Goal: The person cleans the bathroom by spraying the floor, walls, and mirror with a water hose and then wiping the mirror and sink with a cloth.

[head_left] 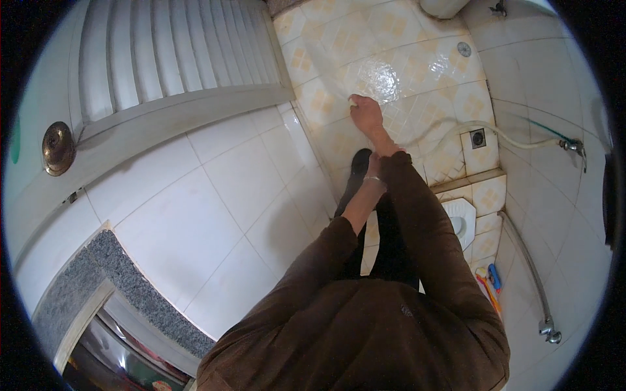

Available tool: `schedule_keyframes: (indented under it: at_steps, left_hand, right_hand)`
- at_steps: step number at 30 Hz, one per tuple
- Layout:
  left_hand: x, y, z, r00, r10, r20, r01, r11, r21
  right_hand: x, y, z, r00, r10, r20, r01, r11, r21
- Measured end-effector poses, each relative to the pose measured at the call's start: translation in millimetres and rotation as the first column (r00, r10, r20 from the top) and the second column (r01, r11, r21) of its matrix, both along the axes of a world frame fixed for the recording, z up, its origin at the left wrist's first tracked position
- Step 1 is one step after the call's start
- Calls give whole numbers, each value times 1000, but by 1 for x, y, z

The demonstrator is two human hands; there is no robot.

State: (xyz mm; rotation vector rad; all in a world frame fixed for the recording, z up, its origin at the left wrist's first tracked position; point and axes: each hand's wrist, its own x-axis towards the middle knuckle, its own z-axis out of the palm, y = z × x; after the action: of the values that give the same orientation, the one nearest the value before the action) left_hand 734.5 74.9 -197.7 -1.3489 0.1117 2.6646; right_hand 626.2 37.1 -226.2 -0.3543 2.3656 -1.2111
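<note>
My right hand is a closed fist in the middle of the view, gripping the end of a pale hose. A faint spray fans from its thumb side toward the far floor. The hose loops from a wall tap on the right and passes out of sight behind my right forearm. My left hand lies against my right wrist and cuff; its fingers are hidden. Wet, shiny patches show on the patterned tile floor beyond my hands.
A louvred door with a round brass knob stands at left. On the right are a floor drain, a raised step, a squat toilet and a pipe. Blue and orange items lie beside the wall.
</note>
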Motion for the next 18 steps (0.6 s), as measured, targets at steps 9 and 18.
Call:
schedule_keyframes:
  at_steps: [9, 18]
  left_hand:
    - [11, 0, -4, 981, 76, -181, -59, 993, 99]
    - [10, -4, -19, 972, -40, 230, 30, 999, 43]
  right_hand:
    - [6, -3, 6, 991, 79, 112, -90, 991, 96]
    - [7, -5, -13, 991, 10, 132, -26, 992, 122]
